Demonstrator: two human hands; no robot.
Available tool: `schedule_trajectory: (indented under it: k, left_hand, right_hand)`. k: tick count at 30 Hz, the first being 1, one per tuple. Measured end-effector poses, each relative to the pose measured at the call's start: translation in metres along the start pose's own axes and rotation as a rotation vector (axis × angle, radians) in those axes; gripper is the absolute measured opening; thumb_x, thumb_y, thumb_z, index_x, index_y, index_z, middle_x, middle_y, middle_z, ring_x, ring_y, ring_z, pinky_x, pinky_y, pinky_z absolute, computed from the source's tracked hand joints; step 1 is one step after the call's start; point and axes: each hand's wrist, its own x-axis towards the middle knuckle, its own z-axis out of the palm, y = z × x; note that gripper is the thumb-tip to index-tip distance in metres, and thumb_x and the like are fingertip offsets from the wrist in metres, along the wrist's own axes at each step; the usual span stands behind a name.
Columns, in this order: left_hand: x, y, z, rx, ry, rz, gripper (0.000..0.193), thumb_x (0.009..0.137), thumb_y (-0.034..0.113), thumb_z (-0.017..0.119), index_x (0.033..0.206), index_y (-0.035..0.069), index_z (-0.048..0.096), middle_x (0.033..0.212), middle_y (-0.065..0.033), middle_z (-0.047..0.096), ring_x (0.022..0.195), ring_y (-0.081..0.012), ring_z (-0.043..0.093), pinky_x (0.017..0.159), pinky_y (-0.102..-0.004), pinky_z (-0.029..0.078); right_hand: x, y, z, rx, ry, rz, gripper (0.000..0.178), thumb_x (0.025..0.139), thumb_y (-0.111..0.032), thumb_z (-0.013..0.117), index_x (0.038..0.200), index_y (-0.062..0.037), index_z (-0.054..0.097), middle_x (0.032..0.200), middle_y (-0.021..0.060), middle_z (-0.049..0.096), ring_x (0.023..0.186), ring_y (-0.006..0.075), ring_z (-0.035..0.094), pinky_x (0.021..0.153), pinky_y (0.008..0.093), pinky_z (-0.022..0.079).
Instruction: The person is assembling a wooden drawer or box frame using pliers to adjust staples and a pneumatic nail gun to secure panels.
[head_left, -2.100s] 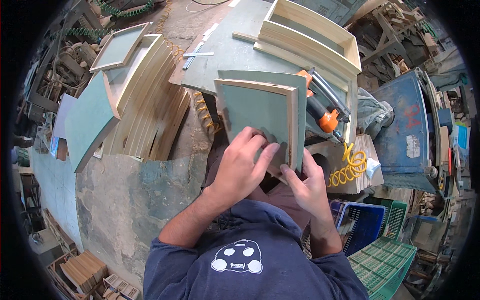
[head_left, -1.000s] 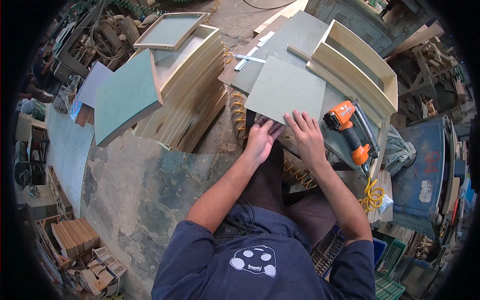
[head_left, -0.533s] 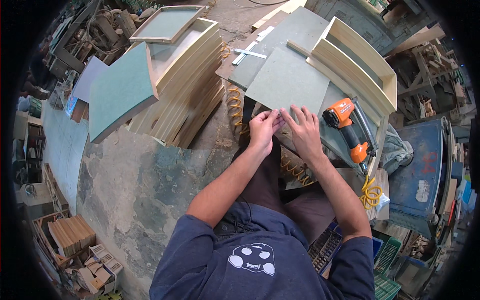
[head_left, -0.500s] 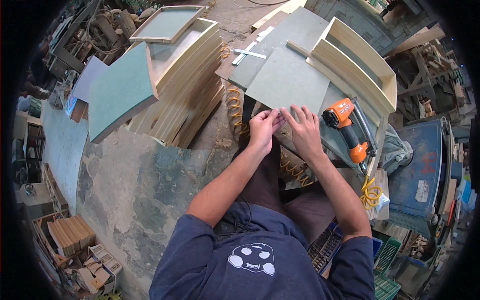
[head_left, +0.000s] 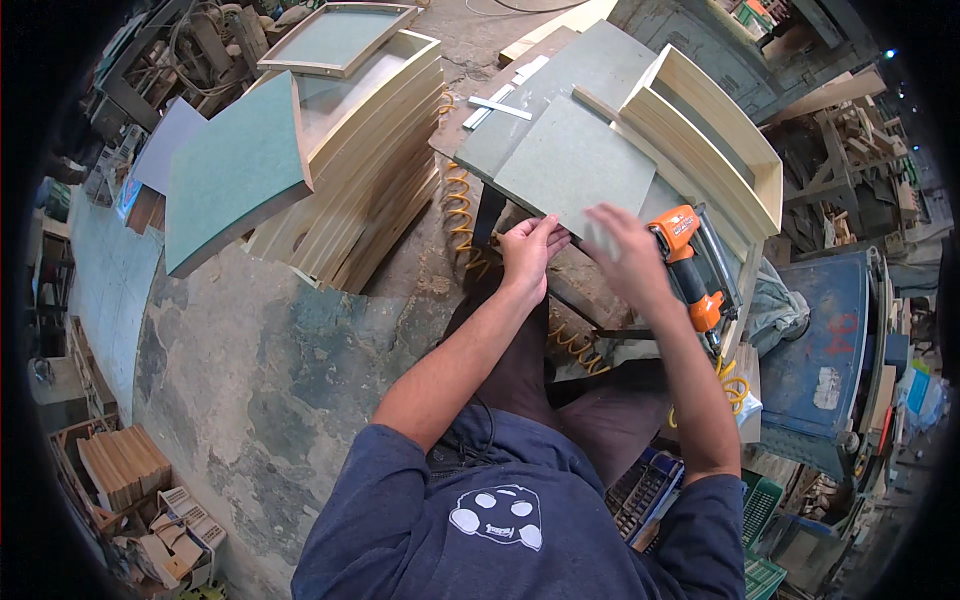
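My left hand (head_left: pixel 527 258) is closed in a pinch at the near edge of a flat grey-green board (head_left: pixel 582 158). What sits between its thumb and fingers, if anything, is too small to make out. My right hand (head_left: pixel 632 250) is just to the right, over the board's near right corner, its fingers smeared by motion. Close beside it an orange and black nail gun (head_left: pixel 690 262) lies on the worktable, with a coiled yellow air hose (head_left: pixel 737 392) trailing from its handle.
A curved wooden drawer frame (head_left: pixel 712 135) stands on the table's far right. To the left rises a stack of curved wooden frames (head_left: pixel 365 170) with a green-faced panel (head_left: pixel 240 170) leaning on it. Another yellow coiled hose (head_left: pixel 459 215) hangs by the table's left edge.
My right hand has moved slightly right, away from the left fingertips, and now blurs. The left hand keeps its pinch at the board's edge. The whole view has shifted slightly.
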Motion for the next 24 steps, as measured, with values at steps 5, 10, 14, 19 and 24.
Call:
schedule_trajectory:
  k: [5,10,14,19,24]
  left_hand:
    - [0.000,0.007,-0.003,0.081,-0.010,0.003,0.014,0.089,0.010,0.059,0.092,-0.004,0.055,0.090,-0.0136,0.062,0.084,-0.0214,0.063,0.081,-0.0342,0.054]
    - [0.004,0.005,-0.001,0.083,-0.030,-0.003,0.014,0.089,0.010,0.058,0.091,-0.004,0.055,0.089,-0.0132,0.062,0.084,-0.0212,0.063,0.081,-0.0342,0.054]
    - [0.004,0.006,-0.002,0.059,-0.034,0.018,0.013,0.088,0.009,0.059,0.087,-0.003,0.055,0.086,-0.0121,0.062,0.079,-0.0197,0.064,0.075,-0.0320,0.055]
    - [0.004,0.003,-0.002,0.090,-0.040,0.021,0.014,0.088,0.009,0.059,0.088,-0.004,0.056,0.085,-0.0115,0.061,0.078,-0.0196,0.064,0.076,-0.0321,0.055]
    - [0.004,0.008,-0.008,0.111,-0.033,0.035,0.016,0.087,0.011,0.060,0.089,-0.004,0.055,0.085,-0.0114,0.061,0.078,-0.0195,0.063,0.076,-0.0323,0.055]
  right_hand:
    - [-0.038,0.044,-0.073,0.016,0.084,0.486,0.062,0.073,-0.019,0.074,0.127,-0.0066,0.047,0.113,0.0215,0.058,0.109,0.0346,0.054,0.093,0.0401,0.043]
    - [-0.072,0.086,-0.065,-0.051,-0.283,0.661,0.101,0.063,-0.017,0.077,0.144,-0.0085,0.018,0.115,0.0299,0.055,0.104,0.0416,0.056,0.089,0.0434,0.044]
    - [-0.068,0.095,-0.054,-0.153,-0.254,0.672,0.089,0.063,-0.013,0.068,0.140,-0.0062,0.026,0.098,0.0265,0.062,0.093,0.0414,0.061,0.083,0.0440,0.047]
    - [-0.048,0.084,-0.103,-0.045,-0.232,0.621,0.052,0.067,-0.012,0.070,0.117,-0.0060,0.055,0.083,0.0194,0.064,0.075,0.0333,0.064,0.069,0.0389,0.050]
    - [0.007,0.018,-0.167,0.324,-0.466,0.628,0.027,0.074,-0.012,0.069,0.094,-0.0002,0.056,0.068,0.0009,0.053,0.056,0.0101,0.050,0.054,0.0274,0.045]
